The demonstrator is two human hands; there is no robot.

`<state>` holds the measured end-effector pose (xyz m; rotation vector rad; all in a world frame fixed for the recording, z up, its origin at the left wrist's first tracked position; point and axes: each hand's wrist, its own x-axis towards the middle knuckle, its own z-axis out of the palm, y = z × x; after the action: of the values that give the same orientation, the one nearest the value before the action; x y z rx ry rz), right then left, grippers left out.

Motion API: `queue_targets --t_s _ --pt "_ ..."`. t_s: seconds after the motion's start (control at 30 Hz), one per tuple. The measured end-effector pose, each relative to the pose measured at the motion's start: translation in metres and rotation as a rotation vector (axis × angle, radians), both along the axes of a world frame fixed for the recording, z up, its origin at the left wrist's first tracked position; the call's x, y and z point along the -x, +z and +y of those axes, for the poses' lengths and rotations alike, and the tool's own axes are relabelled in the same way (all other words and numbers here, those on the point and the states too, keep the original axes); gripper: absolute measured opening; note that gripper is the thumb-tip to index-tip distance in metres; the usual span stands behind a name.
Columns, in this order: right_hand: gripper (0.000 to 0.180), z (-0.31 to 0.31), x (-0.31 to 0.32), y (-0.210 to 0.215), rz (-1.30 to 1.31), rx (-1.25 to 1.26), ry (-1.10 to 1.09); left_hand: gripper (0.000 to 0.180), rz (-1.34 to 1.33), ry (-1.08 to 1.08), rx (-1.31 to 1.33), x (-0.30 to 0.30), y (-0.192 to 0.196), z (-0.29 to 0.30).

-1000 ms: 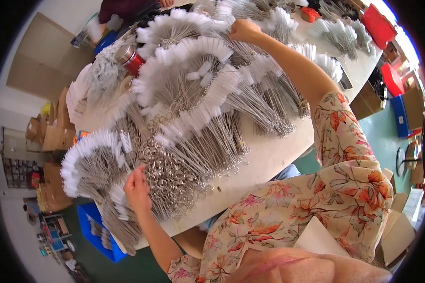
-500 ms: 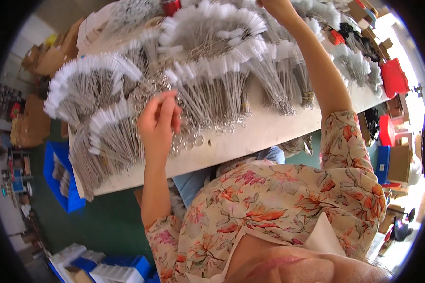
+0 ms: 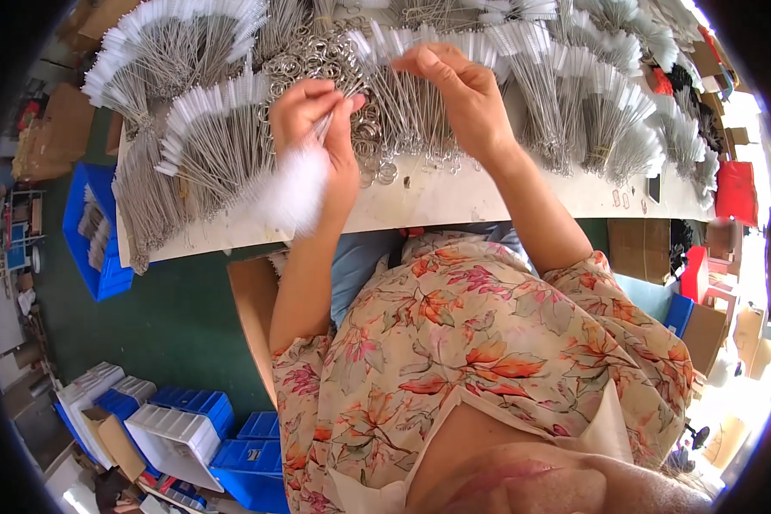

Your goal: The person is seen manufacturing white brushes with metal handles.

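Pinched in my left hand [image 3: 321,128] is the wire stem of a tube brush [image 3: 287,193]. Its white bristle end is smeared by motion and hangs down over my wrist. My right hand [image 3: 471,98] is raised to the right of it, thumb and fingertips pressed together above the rows of brushes; whatever is in the pinch is too small to make out. Between and behind the hands lies a heap of shiny metal rings [image 3: 313,60]. Bundles of similar brushes [image 3: 210,128] with white bristles and twisted wire stems fan out on both sides.
The pale table [image 3: 454,195] carries many more brush bundles [image 3: 548,103] toward the back and right. A blue crate [image 3: 103,244] stands off its left end. White and blue bins [image 3: 180,437] sit on the floor at lower left, near an open cardboard box [image 3: 253,317].
My right hand has come back from the far side of the table to near my left hand. My left hand now holds a tube brush. The view has shifted.
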<state>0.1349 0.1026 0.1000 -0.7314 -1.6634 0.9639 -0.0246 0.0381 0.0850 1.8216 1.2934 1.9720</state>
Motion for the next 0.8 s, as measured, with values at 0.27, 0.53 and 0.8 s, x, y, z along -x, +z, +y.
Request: queue_targets --t_s 0.27,0.53,0.8 --pt "0.015 -0.022 0.002 -0.033 0.832 0.951 0.502 0.026 0.410 -0.035 -0.144 -0.024 -0.049 -0.020" --pt "0.015 -0.059 -0.006 -0.008 -0.515 0.233 0.485 0.085 -0.028 -0.463 0.310 -0.005 -0.030 -0.035" --pt "0.016 -0.060 -0.033 -0.006 -0.360 0.764 0.672 0.016 0.246 -0.472 0.152 0.004 -0.027 -0.043"
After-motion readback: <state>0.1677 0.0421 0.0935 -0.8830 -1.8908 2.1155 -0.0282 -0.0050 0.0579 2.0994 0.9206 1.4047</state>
